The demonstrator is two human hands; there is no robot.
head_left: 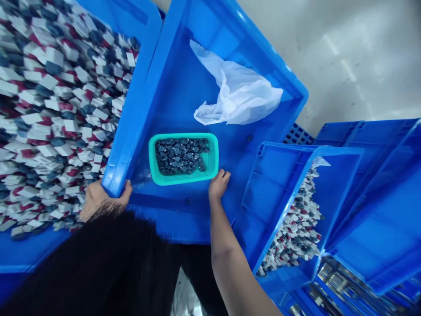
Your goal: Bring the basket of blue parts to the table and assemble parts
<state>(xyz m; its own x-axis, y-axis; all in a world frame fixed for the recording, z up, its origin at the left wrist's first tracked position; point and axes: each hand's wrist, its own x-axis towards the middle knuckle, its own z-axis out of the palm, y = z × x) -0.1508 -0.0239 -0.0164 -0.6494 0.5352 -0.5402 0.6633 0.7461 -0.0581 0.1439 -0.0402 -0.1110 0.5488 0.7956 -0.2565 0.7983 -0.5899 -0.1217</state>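
A rectangular blue plastic crate [138, 109] sits tilted, its corner clenched by the left hand [101, 199], apparently to steady it (dark hair [98, 259] hangs across the lower view). The right hand [219, 184] rests loosely curled and empty on the crate floor, just beside a small teal mesh basket [184, 177] holding dark grey pieces [180, 156]. A crumpled white plastic bag [237, 90] lies beyond the basket; neighbouring blue crates [272, 197] hold heaps of white-tagged dark items [55, 114].
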